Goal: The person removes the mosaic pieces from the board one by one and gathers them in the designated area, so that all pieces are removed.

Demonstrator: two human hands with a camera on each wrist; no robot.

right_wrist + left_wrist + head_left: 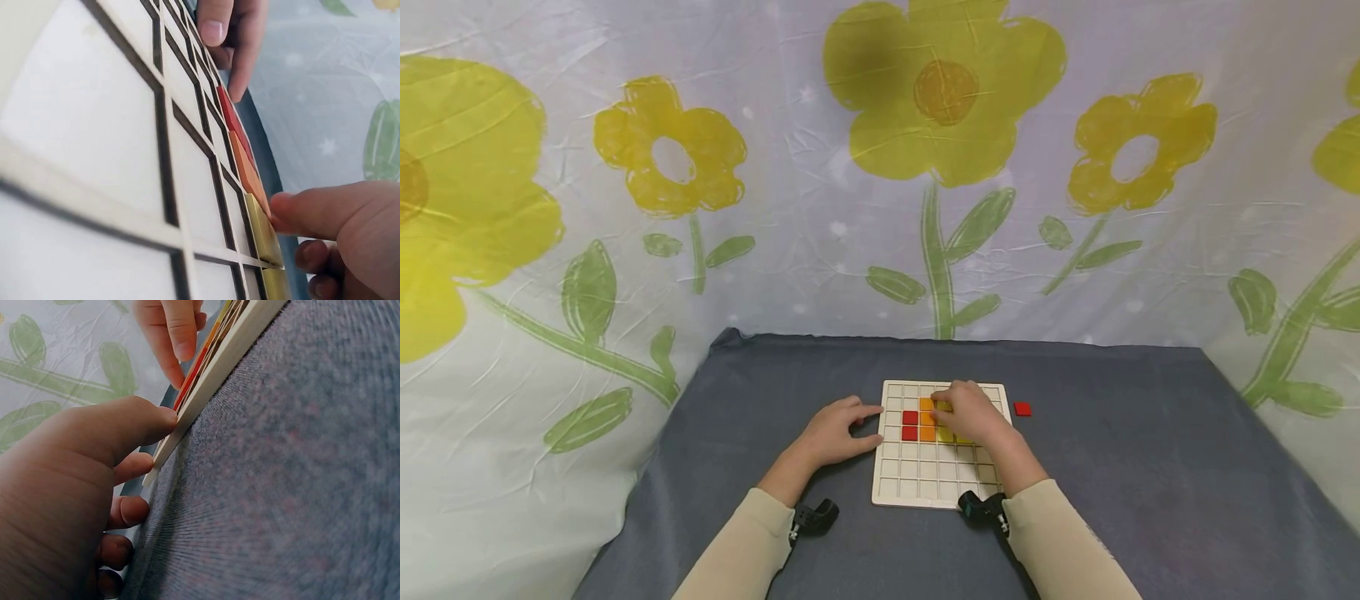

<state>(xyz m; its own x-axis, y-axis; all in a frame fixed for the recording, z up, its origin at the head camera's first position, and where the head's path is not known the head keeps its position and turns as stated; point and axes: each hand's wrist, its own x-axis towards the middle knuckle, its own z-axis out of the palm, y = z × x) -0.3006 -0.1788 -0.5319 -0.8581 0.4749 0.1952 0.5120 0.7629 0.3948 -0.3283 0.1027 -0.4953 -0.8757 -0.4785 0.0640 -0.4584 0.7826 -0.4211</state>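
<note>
A pale wooden grid board (910, 488) lies on the dark cloth. My left hand (835, 431) rests at its left edge, thumb and index finger spread apart with their tips against the rim. Over the upper middle of the board, my right hand (973, 414) has its thumb and fingertips down at the tiles. Its thumb (306, 209) reaches the orange tile (247, 172), beside a yellow tile (264, 228). Two red tiles (910, 433) sit in the squares left of the orange column (927, 434). Yellow tiles (945, 434) are partly hidden under the right hand.
A loose red tile (1022, 409) lies on the dark cloth (1135, 467), just right of the board. Black wrist cameras (816, 517) hang under both sleeves. Behind the table hangs a pale flower-print curtain (797, 250).
</note>
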